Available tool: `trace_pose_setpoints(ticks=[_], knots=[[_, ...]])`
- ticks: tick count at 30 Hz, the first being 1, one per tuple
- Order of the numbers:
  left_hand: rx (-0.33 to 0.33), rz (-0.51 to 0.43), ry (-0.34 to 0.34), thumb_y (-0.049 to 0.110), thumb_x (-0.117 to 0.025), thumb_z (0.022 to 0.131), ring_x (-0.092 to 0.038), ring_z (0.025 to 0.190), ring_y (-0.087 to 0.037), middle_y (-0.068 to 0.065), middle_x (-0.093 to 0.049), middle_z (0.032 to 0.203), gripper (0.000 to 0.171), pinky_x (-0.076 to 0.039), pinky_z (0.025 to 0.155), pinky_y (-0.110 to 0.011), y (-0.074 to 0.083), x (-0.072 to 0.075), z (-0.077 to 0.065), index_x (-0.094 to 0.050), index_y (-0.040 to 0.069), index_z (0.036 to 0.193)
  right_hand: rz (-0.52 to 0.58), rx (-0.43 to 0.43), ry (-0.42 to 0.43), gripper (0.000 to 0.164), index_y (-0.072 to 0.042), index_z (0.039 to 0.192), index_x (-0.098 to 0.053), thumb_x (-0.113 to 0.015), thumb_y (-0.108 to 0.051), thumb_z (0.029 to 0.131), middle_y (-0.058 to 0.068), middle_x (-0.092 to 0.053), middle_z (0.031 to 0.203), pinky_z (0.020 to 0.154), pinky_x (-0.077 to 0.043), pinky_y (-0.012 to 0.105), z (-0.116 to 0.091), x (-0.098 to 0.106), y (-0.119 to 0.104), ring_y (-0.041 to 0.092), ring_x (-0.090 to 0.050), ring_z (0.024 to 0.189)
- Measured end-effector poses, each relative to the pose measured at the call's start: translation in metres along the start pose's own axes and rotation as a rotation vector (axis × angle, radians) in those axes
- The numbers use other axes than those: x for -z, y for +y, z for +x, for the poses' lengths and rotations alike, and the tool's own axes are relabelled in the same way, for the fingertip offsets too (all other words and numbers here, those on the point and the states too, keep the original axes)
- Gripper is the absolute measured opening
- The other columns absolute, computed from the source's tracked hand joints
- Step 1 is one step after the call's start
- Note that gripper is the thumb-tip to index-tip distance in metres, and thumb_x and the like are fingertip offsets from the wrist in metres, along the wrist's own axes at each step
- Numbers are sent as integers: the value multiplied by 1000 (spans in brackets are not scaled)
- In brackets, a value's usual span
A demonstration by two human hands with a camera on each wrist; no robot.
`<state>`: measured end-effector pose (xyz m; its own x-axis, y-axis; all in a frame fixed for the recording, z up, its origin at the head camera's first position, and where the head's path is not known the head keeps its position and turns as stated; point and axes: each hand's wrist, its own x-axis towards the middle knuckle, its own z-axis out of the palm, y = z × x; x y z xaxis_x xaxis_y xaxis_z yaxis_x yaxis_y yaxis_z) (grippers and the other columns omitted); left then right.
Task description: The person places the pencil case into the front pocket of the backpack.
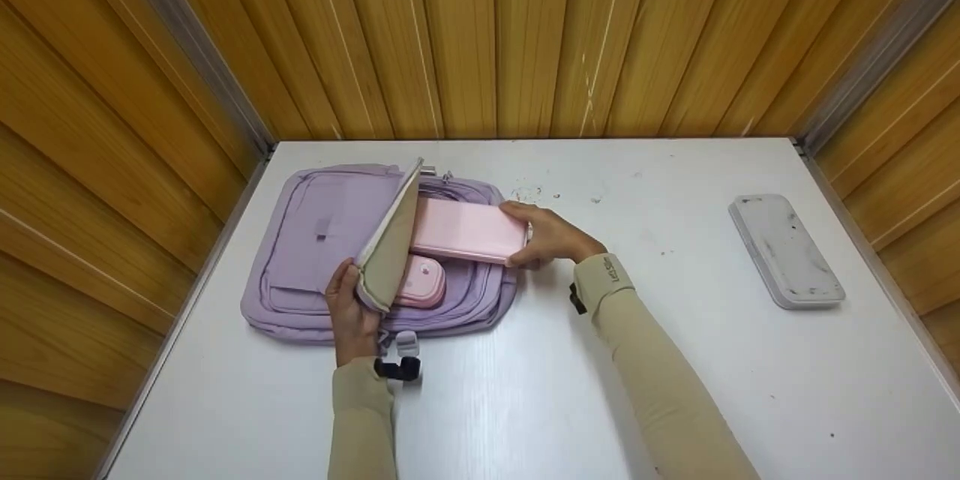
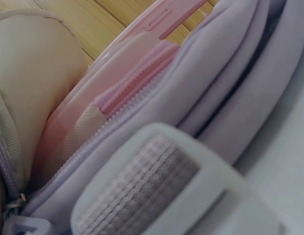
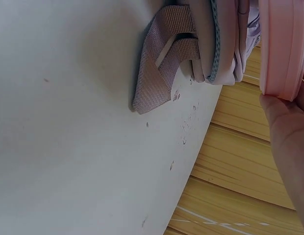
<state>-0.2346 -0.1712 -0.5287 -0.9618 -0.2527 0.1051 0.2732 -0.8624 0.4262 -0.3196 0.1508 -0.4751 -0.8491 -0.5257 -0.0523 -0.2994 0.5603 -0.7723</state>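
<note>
A lilac backpack [image 1: 300, 202] lies flat on the white table with its front pocket unzipped. My left hand [image 1: 352, 315] grips the edge of the pocket's flap [image 1: 390, 255] and holds it raised, its beige lining showing. At the opposite end, my right hand [image 1: 551, 234] grips a flat pink rectangular case [image 1: 469, 231] by its right end, thumb and fingers on its sides. The case's left end is hidden behind the flap. Below it, a small pink zipped pouch [image 1: 424, 281] sits in the pocket, partly covered by the flap. In the right wrist view, the pink case [image 3: 284, 49] stands beside the fingers.
A grey-white oblong case [image 1: 787, 251] lies at the table's right side. A pale plastic buckle [image 1: 407, 343] hangs by the backpack's near edge, and a folded webbing strap [image 3: 157, 73] shows in the right wrist view. Wood-patterned walls [image 1: 525, 37] enclose the table.
</note>
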Motion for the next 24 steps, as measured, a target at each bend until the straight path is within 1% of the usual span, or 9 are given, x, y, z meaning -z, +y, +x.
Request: trace_pose_setpoints(ticks=[5, 8, 16, 20, 24], knots=[[12, 34, 64, 5, -80, 74, -69, 81, -19, -7, -71, 85, 11, -58, 71, -29, 0, 0, 1, -75, 8, 84, -11, 0, -6, 100, -10, 149, -33, -86, -17, 64, 13, -27, 157, 120, -18, 45, 5, -6, 1, 30, -23, 146], [5, 50, 78, 6, -81, 73, -69, 80, -18, -6, -71, 85, 13, -57, 71, -29, 0, 0, 1, -75, 8, 84, -20, 0, -14, 100, -9, 149, -33, -86, -17, 64, 14, -27, 157, 120, -18, 45, 8, -9, -1, 31, -24, 146], [-15, 50, 28, 6, -79, 74, -69, 80, -17, -6, -72, 85, 12, -57, 72, -27, -1, 1, 2, -75, 8, 86, -73, 11, -27, 101, -5, 148, -33, -87, -20, 64, 15, -28, 156, 120, -19, 43, 18, -15, -5, 32, -26, 145], [-19, 36, 17, 5, -78, 75, -69, 80, -17, -6, -72, 85, 12, -57, 72, -27, -1, 1, 2, -75, 7, 86, -63, 10, -25, 101, -5, 148, -33, -87, -20, 63, 15, -29, 156, 120, -19, 43, 20, -18, -7, 31, -26, 145], [-25, 55, 1, 6, -78, 77, -69, 80, -16, -5, -71, 86, 11, -57, 72, -27, -2, 4, 2, -75, 8, 87, -48, 10, -24, 101, -6, 148, -33, -86, -18, 64, 14, -30, 156, 120, -18, 42, 23, -21, -10, 30, -25, 145]])
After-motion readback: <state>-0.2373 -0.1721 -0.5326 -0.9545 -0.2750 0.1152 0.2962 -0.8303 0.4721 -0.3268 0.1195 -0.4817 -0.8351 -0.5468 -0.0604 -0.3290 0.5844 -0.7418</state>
